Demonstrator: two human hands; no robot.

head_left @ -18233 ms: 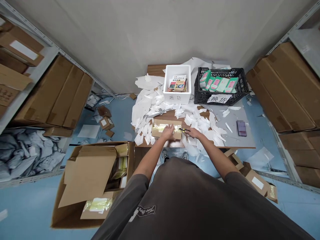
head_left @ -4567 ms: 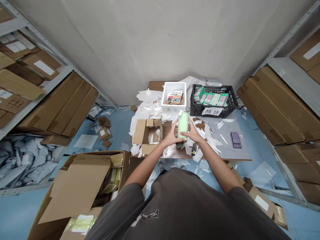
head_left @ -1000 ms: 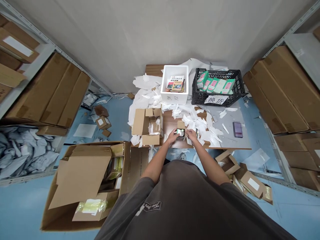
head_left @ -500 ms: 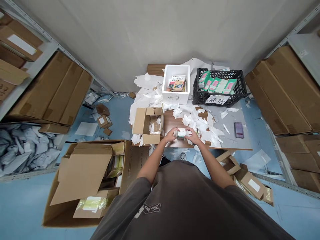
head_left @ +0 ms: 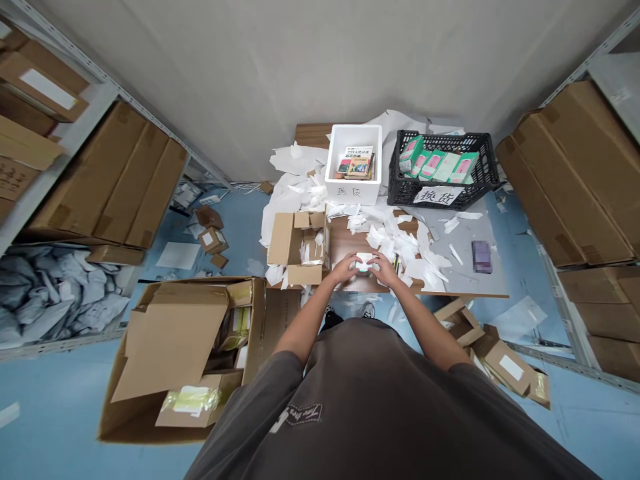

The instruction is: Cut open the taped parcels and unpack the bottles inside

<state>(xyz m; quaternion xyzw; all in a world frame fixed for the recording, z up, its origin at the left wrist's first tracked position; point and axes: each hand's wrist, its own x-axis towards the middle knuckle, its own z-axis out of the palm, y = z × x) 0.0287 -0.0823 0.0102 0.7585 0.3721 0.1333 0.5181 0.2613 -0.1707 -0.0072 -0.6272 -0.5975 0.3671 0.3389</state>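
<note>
Item (head_left: 364, 262), small, white on top with some green below, sits between the two hands at the near edge of the bench (head_left: 345, 243), roughly mid-length. Left hand (head_left: 345, 269) grips its left side, right hand (head_left: 383, 269) grips its right side; fingers of both closed on it, hands apart from each other. Underside hidden, can't tell if it touches the wood. Yellow-and-black tool (head_left: 397, 263) just beside the right hand, partly covered.

Open carton (head_left: 283, 239) left of the left hand, flaps out, white paper inside. Paper scraps (head_left: 395, 241) spread over the wood, mostly beyond and right of the hands. White bin (head_left: 353, 194) at the back, books (head_left: 359, 165) in it. Black crate (head_left: 453, 199) to its right, green-and-pink boxes (head_left: 433, 165) inside, lettered sign on the front. Purple blurred object (head_left: 482, 257) on the grey right part.

Room: grey wall (head_left: 320, 60) behind, blue floor (head_left: 55, 413). Big carton (head_left: 175, 333) on the floor at left, smaller taped parcels inside. Left shelf (head_left: 87, 123) has brown boxes, grey bags (head_left: 55, 290) lower down. Tall cartons (head_left: 575, 167) at right, small cartons (head_left: 505, 360) on the floor below.
</note>
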